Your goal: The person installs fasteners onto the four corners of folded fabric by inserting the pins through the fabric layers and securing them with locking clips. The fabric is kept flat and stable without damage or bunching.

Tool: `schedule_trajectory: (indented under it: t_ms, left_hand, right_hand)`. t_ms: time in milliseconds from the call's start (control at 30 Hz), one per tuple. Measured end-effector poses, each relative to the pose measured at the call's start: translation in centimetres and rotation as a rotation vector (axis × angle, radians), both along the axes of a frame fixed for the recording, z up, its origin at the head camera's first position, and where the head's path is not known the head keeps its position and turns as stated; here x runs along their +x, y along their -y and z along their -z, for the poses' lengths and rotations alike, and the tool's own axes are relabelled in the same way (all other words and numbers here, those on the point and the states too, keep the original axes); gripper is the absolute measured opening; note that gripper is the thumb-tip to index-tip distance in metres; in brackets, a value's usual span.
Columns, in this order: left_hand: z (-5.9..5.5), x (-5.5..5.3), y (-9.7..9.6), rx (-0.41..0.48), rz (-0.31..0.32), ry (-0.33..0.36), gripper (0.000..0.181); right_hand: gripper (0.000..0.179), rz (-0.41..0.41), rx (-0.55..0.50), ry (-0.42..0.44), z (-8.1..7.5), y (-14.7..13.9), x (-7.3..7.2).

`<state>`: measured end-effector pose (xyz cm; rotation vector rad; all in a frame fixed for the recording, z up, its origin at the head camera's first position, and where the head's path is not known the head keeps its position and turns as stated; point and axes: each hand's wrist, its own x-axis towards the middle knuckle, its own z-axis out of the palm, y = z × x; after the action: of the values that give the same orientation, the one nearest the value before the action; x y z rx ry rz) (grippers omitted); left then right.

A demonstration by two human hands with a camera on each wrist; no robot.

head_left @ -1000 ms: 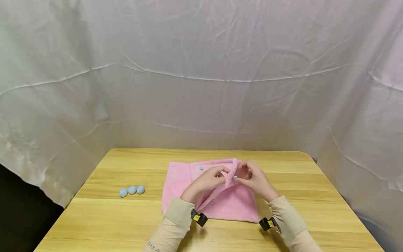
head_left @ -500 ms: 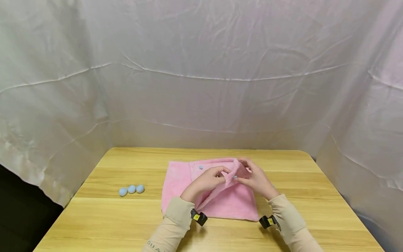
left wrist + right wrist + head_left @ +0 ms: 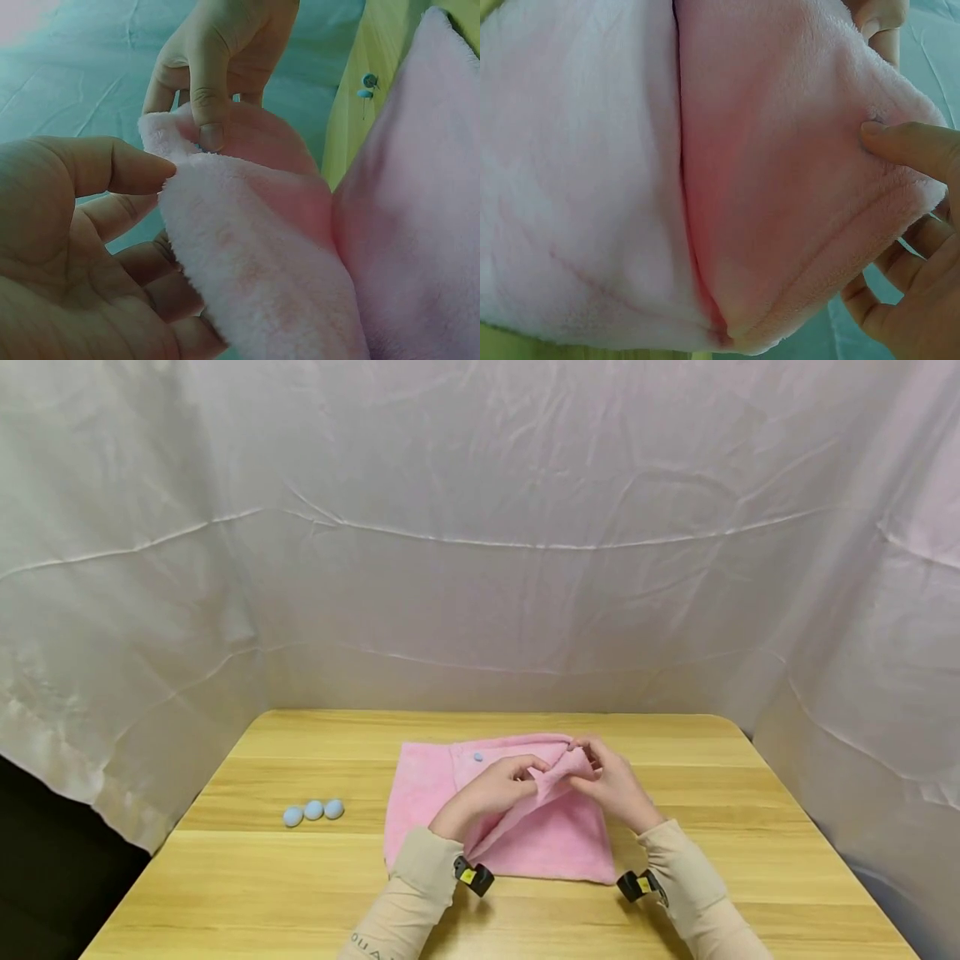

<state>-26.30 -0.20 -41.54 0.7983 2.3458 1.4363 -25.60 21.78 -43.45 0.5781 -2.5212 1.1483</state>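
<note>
A pink plush cloth cover [image 3: 420, 802] lies on the table, its upper layer lifted into a raised fold. My left hand [image 3: 491, 793] pinches the fold's edge between thumb and fingers. On the fold's right side, my right hand [image 3: 618, 789] grips the fabric, thumb on the inner face and fingers behind. Under that thumb, a sliver of a small blue piece [image 3: 197, 146] shows in the left wrist view; the rest is hidden. Another small blue piece [image 3: 477, 757] sits on the cover's upper left. The right wrist view shows the right thumb [image 3: 904, 142] pressing into the plush.
Three pale blue round caps [image 3: 313, 811] lie in a row on the wooden table [image 3: 247, 877], left of the cover. Small blue-headed pins [image 3: 365, 94] stand on the table in the left wrist view. Pale curtains [image 3: 480, 610] surround the table.
My right hand has turned the fold's edge over to the left, and its thumb now covers the small blue piece seen earlier. The left hand keeps its place.
</note>
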Motion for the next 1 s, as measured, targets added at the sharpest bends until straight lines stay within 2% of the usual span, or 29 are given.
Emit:
schedule_trajectory:
  t_ms: [100,200,333,467,567,733,1000]
  left_hand:
    - [-0.1,0.1,0.1,0.001,0.002,0.025,0.031]
    - [-0.4,0.2,0.2,-0.038,0.014,-0.004,0.032]
    - [-0.8,0.2,0.7,-0.111,0.043,-0.074,0.032]
    - [-1.5,0.4,1.4,-0.147,0.060,-0.083,0.032]
    - [-1.9,0.5,2.3,-0.151,0.057,-0.093,0.033]
    - [-2.2,1.0,5.0,-0.178,0.025,-0.149,0.032]
    - [-1.2,1.4,12.1,-0.283,-0.061,-0.239,0.026]
  right_hand:
    - [0.042,-0.001,-0.006,0.008,0.0,0.0,0.1]
    - [0.039,-0.009,-0.012,0.005,0.0,0.1,0.2]
    - [0.032,-0.014,-0.003,-0.027,0.0,0.1,0.3]
    - [0.025,-0.024,0.006,-0.070,-0.1,0.1,0.2]
    - [0.024,-0.037,-0.008,-0.070,-0.2,0.2,0.3]
    - [0.024,-0.039,-0.015,-0.045,-0.1,0.1,0.4]
    - [0.025,-0.033,-0.001,-0.068,0.1,0.0,0.4]
